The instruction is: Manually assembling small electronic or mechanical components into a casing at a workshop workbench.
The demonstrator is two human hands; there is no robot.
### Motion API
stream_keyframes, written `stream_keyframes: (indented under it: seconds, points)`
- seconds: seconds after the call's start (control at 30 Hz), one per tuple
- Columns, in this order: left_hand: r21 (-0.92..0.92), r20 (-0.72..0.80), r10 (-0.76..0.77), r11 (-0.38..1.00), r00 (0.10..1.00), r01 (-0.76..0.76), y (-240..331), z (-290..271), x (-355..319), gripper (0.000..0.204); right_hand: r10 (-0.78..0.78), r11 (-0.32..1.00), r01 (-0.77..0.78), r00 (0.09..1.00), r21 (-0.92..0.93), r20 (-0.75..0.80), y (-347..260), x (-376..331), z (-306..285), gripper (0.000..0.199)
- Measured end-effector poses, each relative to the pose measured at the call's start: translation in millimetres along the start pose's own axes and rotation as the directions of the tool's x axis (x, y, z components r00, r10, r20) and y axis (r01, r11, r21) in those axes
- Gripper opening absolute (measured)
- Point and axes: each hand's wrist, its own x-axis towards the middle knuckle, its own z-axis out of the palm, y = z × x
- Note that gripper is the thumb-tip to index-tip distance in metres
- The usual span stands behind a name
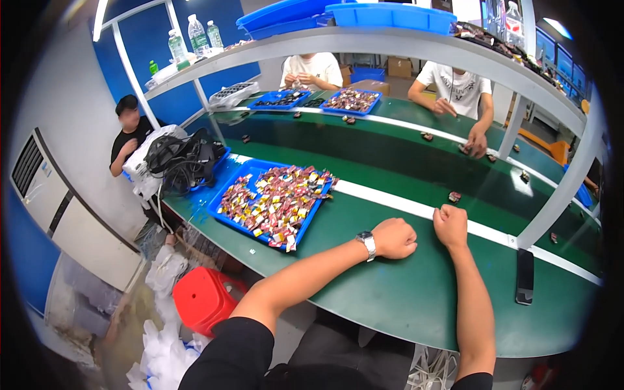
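My left hand (394, 239), with a silver watch (366, 246) on its wrist, rests on the green table in a loose fist. Just to its right, my right hand (451, 226) is also curled into a fist, by the white strip along the conveyor. Nothing shows sticking out of either one, and the two do not touch. Beyond the right fist, a small dark red part (454, 196) lies on the dark green belt (390, 166). A blue tray (224, 220) heaped with small red, yellow and white parts (276, 201) stands left of my left hand.
A black phone (524, 276) lies at the right by a white post. Black cables (185, 159) pile up behind the tray. Across the belt sit two people in white shirts; one person's hand (476, 143) reaches to parts there. A red stool (203, 299) stands at lower left. Overhead runs a shelf (364, 40).
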Motion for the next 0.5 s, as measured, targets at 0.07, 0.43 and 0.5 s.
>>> stream_keyframes:
  seconds: [0.07, 0.43, 0.5]
  points:
    - [-0.011, -0.008, 0.004, 1.0, 1.0, -0.004, 9, -13, -6, 0.034, 0.002, 1.0, -0.002, 0.998, 0.007, 0.058, 0, -1, 0, 0.035]
    - [0.201, -0.292, -0.023, 0.976, 0.956, 0.085, 2, -149, -71, 0.03, -0.077, 0.997, 0.082, 0.969, -0.011, 0.236, -23, -15, 11, 0.031]
    - [0.329, -0.328, -0.071, 0.926, 0.942, 0.184, -29, -177, -82, 0.027, -0.086, 0.995, 0.093, 0.969, -0.022, 0.233, -22, -17, 8, 0.034]
